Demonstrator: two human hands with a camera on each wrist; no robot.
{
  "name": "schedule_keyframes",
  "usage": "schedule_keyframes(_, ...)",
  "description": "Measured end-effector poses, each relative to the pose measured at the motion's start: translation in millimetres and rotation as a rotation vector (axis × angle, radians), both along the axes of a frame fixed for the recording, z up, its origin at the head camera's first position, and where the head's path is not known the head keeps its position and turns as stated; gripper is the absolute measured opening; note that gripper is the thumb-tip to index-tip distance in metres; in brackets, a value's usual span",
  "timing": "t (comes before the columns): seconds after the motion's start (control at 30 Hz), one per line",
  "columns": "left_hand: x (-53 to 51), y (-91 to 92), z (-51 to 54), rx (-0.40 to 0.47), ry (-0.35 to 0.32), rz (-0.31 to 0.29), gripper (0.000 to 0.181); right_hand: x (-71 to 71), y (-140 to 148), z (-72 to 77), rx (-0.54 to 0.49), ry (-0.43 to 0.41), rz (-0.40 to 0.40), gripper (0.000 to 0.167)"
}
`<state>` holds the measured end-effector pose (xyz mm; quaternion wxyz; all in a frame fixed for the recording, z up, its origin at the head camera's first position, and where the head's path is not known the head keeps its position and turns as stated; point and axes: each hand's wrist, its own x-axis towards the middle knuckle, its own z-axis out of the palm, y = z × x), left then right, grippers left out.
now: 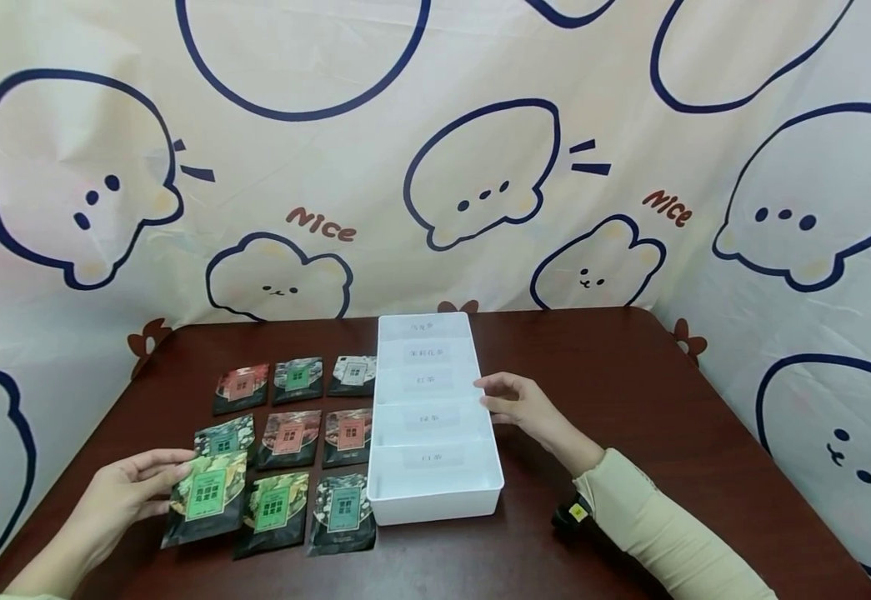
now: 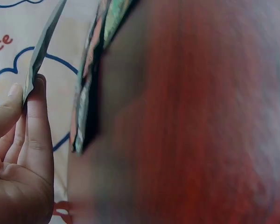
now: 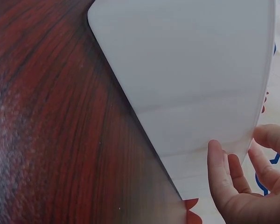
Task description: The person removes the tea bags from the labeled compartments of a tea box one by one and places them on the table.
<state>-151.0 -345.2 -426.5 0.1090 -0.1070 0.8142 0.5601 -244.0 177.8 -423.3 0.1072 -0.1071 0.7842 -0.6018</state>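
Observation:
My left hand (image 1: 123, 492) pinches a tea sachet (image 1: 206, 498) with a bright green label between thumb and fingers. In the left wrist view this sachet (image 2: 41, 51) is seen edge-on, raised off the table. It partly covers a teal-labelled sachet (image 1: 225, 437) behind it. A long white box (image 1: 435, 507) stands right of the sachets, split into several compartments with printed labels. At the box's right side, my right hand (image 1: 528, 410) touches the wall near the rim with loosely bent fingers. The right wrist view shows these fingers (image 3: 215, 161) against the white wall.
Several other sachets lie in rough rows left of the box, among them a red-labelled one (image 1: 290, 437), a green-labelled one (image 1: 273, 510) and a white-fronted one (image 1: 352, 375). All stand on a dark brown table (image 1: 593, 358), with a printed curtain (image 1: 375, 167) behind.

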Motion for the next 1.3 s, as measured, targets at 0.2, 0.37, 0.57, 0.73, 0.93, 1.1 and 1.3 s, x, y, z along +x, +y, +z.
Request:
schedule_keyframes(0.2,-1.4,-8.6,-6.3,-0.002,-0.032,-0.013,0.010,-0.1,2,0.2,-0.008,0.008,0.000,0.037)
schedule_keyframes(0.37,-1.9,-13.8,-10.3,-0.017,-0.046,-0.027,0.021,0.3,2,0.5,-0.003,0.004,0.003,0.037)
schedule_keyframes(0.57,-4.5,-14.7,-10.7,-0.051,-0.059,-0.039,0.034,0.1,1,0.7,-0.013,0.010,0.000,0.036)
schedule_keyframes(0.73,-6.7,-15.8,-11.3,-0.072,-0.075,-0.036,0.036,0.1,0,0.4,-0.013,0.011,-0.001,0.036)
schedule_keyframes(0.93,-6.9,-17.7,-14.6,-0.095,-0.085,-0.038,0.037,0.1,0,-1.3,-0.009,0.008,-0.001,0.036)
schedule_keyframes(1.1,-7.8,-14.3,-13.9,-0.139,-0.074,-0.050,0.036,-0.1,0,-0.9,-0.012,0.006,0.000,0.036)
schedule_keyframes(1.3,-8.2,-10.1,-15.1,-0.194,-0.056,-0.052,0.039,0.3,-1,1.0,-0.017,0.002,0.007,0.035)
